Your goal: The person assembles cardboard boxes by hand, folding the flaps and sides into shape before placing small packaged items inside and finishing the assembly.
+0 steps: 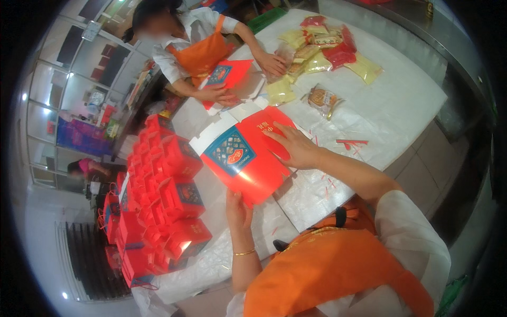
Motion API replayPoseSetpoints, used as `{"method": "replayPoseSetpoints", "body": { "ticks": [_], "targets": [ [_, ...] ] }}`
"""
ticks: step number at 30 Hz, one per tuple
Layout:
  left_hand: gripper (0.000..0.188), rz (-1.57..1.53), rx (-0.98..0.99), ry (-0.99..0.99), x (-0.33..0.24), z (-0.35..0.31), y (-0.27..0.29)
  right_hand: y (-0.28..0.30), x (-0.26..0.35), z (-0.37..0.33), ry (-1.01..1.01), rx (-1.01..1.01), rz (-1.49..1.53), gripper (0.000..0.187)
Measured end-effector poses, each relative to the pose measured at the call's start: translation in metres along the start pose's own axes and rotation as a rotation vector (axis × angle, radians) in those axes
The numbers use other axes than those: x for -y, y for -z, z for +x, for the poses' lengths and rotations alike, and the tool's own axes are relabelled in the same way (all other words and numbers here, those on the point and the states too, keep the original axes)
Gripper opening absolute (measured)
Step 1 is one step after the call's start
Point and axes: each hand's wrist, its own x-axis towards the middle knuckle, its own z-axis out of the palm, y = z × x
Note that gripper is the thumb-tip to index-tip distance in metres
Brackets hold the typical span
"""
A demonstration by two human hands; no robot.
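Note:
A flat red carton (251,179) with a blue patterned window panel and white flaps lies tilted in front of me over the table. My left hand (238,212) grips its near lower edge, some fingers hidden beneath. My right hand (293,147) rests on its right red panel, fingers stretched out and spread. Across the table, a co-worker in an orange apron handles another red carton (228,76), one hand on it and the other by the wrapped packets.
Assembled red boxes (171,203) stand in stacked rows at the left. Yellow and red packets (330,47) are heaped at the far side of the white-covered table (401,100). A single wrapped round pastry (322,100) and red paper strips (352,141) lie to the right of my carton.

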Motion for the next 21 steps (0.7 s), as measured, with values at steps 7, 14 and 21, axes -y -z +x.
{"method": "replayPoseSetpoints", "body": {
  "ticks": [7,14,21],
  "targets": [
    [0.057,0.222,-0.012,0.039,0.005,-0.028,0.027,-0.025,0.004,0.006,0.037,-0.232,0.088,0.058],
    [0.062,0.217,0.004,-0.177,-0.019,-0.033,0.055,-0.002,0.048,-0.023,0.293,-0.153,0.324,0.073],
    [0.075,0.303,0.276,-0.286,-0.01,-0.071,0.066,0.017,0.097,-0.062,0.474,0.046,0.593,0.079]
  ]
}}
